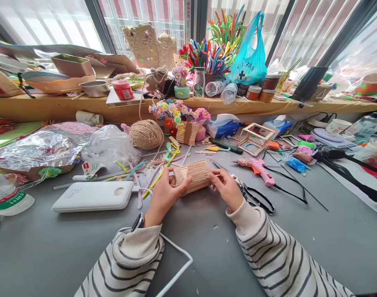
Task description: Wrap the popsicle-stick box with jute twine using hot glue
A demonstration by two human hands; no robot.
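Observation:
Between my hands is a small box wrapped in twine (pixel 199 171), with bands of wood showing between the wrapped parts. My left hand (pixel 172 187) grips its left end, thumb along the front and fingers behind. At the right end, the fingers of my right hand (pixel 224 185) pinch the box's corner; whether they also hold a strand of twine is too small to tell. Scissors (pixel 253 194) with black handles lie just beyond my right hand. A ball of twine (pixel 146 134) rests behind my left hand.
A pink glue gun (pixel 258 170) lies to the right, its black cord trailing. At left sits a white power bank (pixel 93 196) with a cable plugged in. Pipe cleaners and sticks are scattered behind the box. An open wooden frame (pixel 255 138) stands farther back, below a crowded ledge (pixel 120 108).

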